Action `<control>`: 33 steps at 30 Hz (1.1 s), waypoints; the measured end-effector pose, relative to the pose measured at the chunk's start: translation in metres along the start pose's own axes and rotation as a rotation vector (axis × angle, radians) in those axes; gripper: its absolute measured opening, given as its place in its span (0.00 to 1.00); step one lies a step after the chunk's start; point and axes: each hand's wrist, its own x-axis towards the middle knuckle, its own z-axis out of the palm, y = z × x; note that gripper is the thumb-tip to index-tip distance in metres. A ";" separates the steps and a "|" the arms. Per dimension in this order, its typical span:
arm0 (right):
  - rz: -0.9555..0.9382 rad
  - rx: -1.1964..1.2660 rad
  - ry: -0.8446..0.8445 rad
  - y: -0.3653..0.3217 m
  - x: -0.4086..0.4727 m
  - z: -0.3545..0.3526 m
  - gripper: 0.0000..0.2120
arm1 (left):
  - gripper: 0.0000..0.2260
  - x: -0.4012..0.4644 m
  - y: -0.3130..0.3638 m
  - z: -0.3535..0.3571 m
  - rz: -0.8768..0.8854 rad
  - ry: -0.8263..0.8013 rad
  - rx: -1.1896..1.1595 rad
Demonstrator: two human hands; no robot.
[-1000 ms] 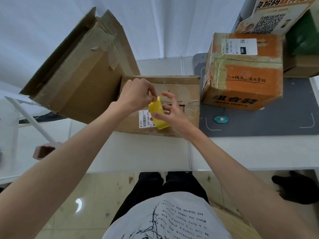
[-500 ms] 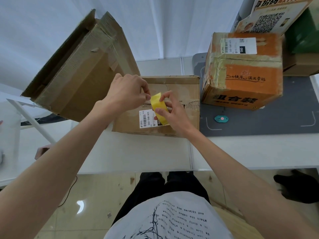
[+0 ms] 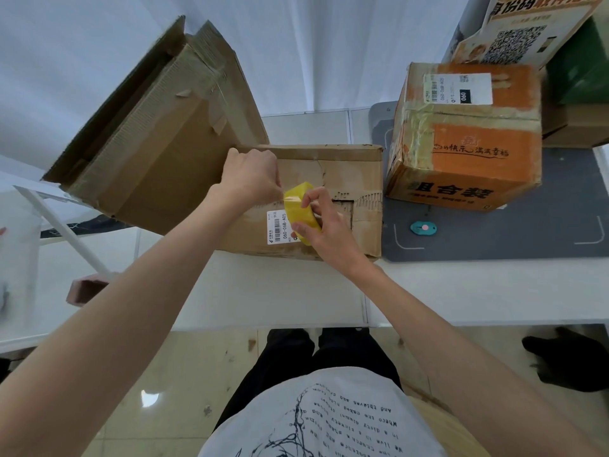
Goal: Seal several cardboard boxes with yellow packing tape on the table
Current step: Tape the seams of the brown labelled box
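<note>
Standing at a white table (image 3: 263, 298), a person holds a yellow packing tape roll (image 3: 301, 209) just above a flat, worn cardboard box (image 3: 349, 179) that lies on the table's middle. The right hand (image 3: 329, 225) is clamped around the roll, thumb on its near side and fingers on the far side; the left hand (image 3: 253, 176) is closed with fingertips pinched at the roll's upper left edge, though whether it grips a loose tape end cannot be told. A white shipping label (image 3: 280, 225) sits on the box top, partly hidden by the roll. To the left a large brown carton (image 3: 158, 133) leans tilted with its flaps open, touching the flat box's left end. To the right an orange printed box (image 3: 468, 140) stands on a dark grey mat (image 3: 527, 235) that covers the table's right part, and a small teal cutter (image 3: 423, 228) lies on the mat near the flat box. A white curtain (image 3: 313, 44) hangs behind the table, and a poster with a QR code (image 3: 524, 31) leans at upper right. Below the table edge, a pale glossy floor (image 3: 197, 374) shows, with a black object (image 3: 566, 364) on it at right
</note>
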 end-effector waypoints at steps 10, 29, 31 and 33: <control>0.018 0.021 -0.033 -0.003 0.002 -0.008 0.15 | 0.06 -0.002 -0.023 0.007 -0.061 0.035 -0.074; 0.026 0.026 -0.025 -0.002 0.000 -0.006 0.20 | 0.32 -0.004 -0.012 -0.002 -0.085 -0.045 -0.044; 0.048 0.095 0.003 -0.005 -0.001 -0.006 0.26 | 0.32 -0.005 -0.010 -0.005 -0.077 -0.035 -0.043; 0.037 0.135 0.056 -0.008 -0.004 -0.010 0.29 | 0.31 -0.006 -0.008 -0.012 -0.066 -0.012 -0.073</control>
